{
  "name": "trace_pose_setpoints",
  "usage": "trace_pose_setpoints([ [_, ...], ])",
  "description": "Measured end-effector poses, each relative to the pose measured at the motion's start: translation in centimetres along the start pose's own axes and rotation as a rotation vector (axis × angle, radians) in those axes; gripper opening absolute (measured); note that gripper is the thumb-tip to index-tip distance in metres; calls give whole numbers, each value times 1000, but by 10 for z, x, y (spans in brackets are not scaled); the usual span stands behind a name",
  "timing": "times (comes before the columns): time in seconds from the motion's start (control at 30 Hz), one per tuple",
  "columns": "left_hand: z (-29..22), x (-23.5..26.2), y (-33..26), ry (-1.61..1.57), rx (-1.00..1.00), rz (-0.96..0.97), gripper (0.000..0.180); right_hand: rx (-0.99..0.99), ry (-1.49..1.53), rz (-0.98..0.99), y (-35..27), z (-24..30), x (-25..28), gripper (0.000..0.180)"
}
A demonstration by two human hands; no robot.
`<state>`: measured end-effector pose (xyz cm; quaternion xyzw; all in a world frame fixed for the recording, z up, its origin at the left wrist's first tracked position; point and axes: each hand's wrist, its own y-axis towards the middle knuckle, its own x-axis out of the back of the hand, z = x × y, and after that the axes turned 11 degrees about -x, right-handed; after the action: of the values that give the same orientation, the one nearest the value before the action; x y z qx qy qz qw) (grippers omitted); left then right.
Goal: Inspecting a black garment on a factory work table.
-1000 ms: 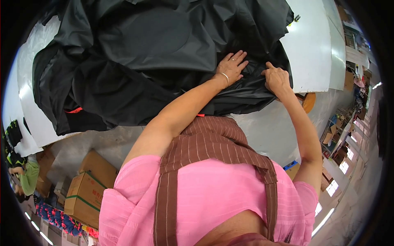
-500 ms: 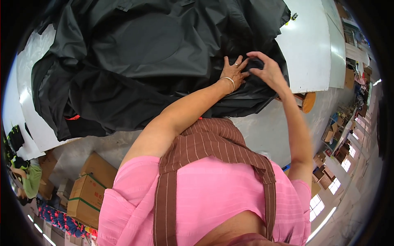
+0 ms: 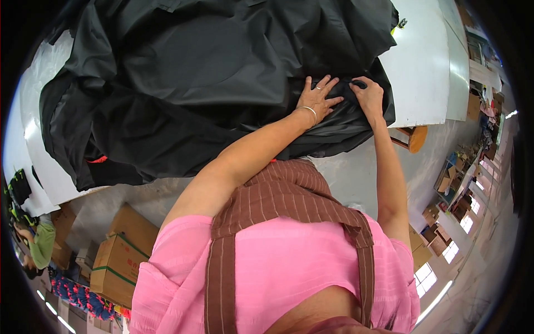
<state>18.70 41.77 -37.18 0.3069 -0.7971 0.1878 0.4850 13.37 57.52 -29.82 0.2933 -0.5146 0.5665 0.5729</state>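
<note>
A large sheet of black coated fabric (image 3: 194, 61) lies bunched over the white table, with a faint round panel in its middle. My left hand (image 3: 318, 101) rests flat on the fabric's right part, fingers spread, a ring and a bracelet on it. Just to its right, my right hand (image 3: 367, 99) pinches a small fold of the black fabric between thumb and fingers. What lies inside that pinch, other than dark cloth, is too small to make out. A bit of red shows under the fabric's lower left edge.
The white tabletop (image 3: 418, 72) shows on the right, with a small dark and yellow item near the cloth. A wooden stool (image 3: 417, 139) stands below the table's edge. Cardboard boxes (image 3: 119, 267) are at lower left; a person in green (image 3: 43, 245) is at far left.
My right hand has moved slightly right and down onto the fabric, and its thumb and fingers have closed on a fold. My left hand stays nearly in place, fingers still spread.
</note>
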Motion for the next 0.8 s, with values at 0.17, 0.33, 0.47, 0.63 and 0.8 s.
trace_pose_setpoints([
  [0.17,1,-2,-1,-18,12,4,45,-77,-44,38,1,2,7,22],
  [0.33,2,-4,-2,-46,4,39,43,73,-234,292,-1,-5,10,21],
  [0.47,3,-5,-2,-38,9,-8,40,68,-345,326,-3,-6,4,27],
  [0.63,4,-4,-3,-51,-1,-10,41,123,-295,187,-5,-3,-8,29],
  [0.8,4,-1,-1,-82,-2,-14,40,116,-449,70,-2,-5,-26,22],
])
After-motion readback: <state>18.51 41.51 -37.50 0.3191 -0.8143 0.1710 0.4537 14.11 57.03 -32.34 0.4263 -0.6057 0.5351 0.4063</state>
